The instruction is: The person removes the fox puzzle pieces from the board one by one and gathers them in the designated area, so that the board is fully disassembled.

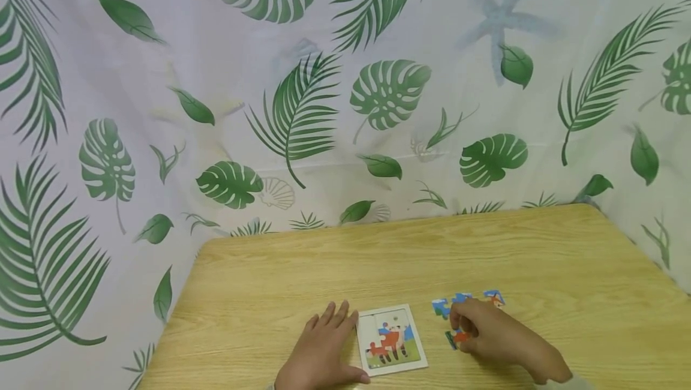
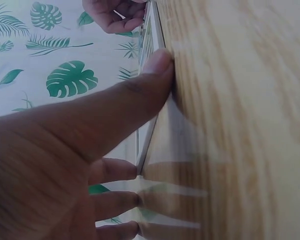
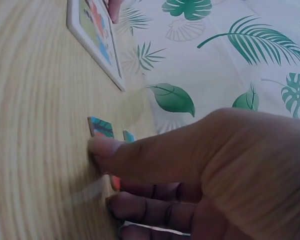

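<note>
A white-rimmed puzzle board (image 1: 399, 369) lies on the table, its lower and right parts filled with pieces showing a red animal on grass (image 1: 394, 345). Bare tray shows at its upper left. My left hand (image 1: 323, 351) rests at the board's left side, fingers spread, the thumb touching the near left corner. To the right of the board, my right hand (image 1: 499, 333) pinches a red, blue and green jigsaw piece (image 3: 101, 127) at the tabletop, between thumb and fingers. The fingers hide part of that piece.
Loose jigsaw pieces lie just beyond my right hand: a blue-green one (image 1: 440, 308), a blue one (image 1: 462, 297) and one with an orange animal (image 1: 493, 297). The wooden table (image 1: 302, 276) meets a leaf-printed curtain (image 1: 324, 198) at its back edge.
</note>
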{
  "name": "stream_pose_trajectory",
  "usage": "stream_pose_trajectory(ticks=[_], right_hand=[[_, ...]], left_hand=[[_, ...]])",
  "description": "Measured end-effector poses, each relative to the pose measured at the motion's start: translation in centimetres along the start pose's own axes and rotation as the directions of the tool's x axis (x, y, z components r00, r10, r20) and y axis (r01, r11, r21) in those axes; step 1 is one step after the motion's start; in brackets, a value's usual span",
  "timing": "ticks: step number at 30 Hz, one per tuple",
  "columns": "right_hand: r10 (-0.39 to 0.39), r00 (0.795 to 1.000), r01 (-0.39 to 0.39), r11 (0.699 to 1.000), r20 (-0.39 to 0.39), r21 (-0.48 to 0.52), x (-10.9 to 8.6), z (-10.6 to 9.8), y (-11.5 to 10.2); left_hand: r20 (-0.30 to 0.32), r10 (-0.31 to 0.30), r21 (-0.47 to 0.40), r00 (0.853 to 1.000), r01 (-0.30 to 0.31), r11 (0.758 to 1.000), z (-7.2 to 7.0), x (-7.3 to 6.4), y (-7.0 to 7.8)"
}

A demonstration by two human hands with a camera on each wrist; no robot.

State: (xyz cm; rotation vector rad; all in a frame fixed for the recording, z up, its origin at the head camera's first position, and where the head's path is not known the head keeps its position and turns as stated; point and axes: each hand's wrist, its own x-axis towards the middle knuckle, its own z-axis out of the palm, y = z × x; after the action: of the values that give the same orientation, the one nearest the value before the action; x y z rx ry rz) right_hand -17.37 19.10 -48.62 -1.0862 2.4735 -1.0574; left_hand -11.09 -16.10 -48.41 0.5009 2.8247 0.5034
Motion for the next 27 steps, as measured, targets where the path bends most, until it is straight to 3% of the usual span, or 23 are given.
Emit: stream_pose_trajectory(ticks=[5, 9, 14, 17, 20, 27], right_hand=[[-0.052, 0.998, 0.051, 0.998, -0.045, -0.035, 0.3, 0.1, 0.2], [-0.028, 0.998, 0.028, 1.000, -0.048, -0.006, 0.3, -0.1, -0.1], [-0.044, 0.997, 0.047, 0.998, -0.066, 0.045, 0.8, -0.4, -0.6], [-0.069, 0.996, 0.073, 0.994, -0.055, 0.082, 1.7, -0.1, -1.2], [-0.044, 0.999, 0.046, 0.992, -0.017, 0.115, 2.9, 0.4, -2.2], [-0.073, 0.996, 0.069, 0.994, 0.046, 0.088, 6.0, 2.3, -5.2]], left_hand=[[0.027, -0.019, 0.005, 0.999, 0.019, 1.000, -0.7, -0.4, -0.2], [0.052, -0.036, -0.034, 0.998, 0.038, 0.999, -1.3, -0.8, 0.0], [0.006, 0.032, -0.021, 0.999, -0.032, 0.999, -1.0, -0.7, 0.6], [-0.009, 0.068, 0.002, 0.998, -0.068, 0.998, -0.4, -0.4, 0.9], [-0.012, 0.075, 0.035, 0.997, -0.075, 0.997, 0.0, -0.2, 0.9], [0.001, 0.067, 0.033, 0.998, -0.067, 0.997, 0.0, 0.0, 0.6]])
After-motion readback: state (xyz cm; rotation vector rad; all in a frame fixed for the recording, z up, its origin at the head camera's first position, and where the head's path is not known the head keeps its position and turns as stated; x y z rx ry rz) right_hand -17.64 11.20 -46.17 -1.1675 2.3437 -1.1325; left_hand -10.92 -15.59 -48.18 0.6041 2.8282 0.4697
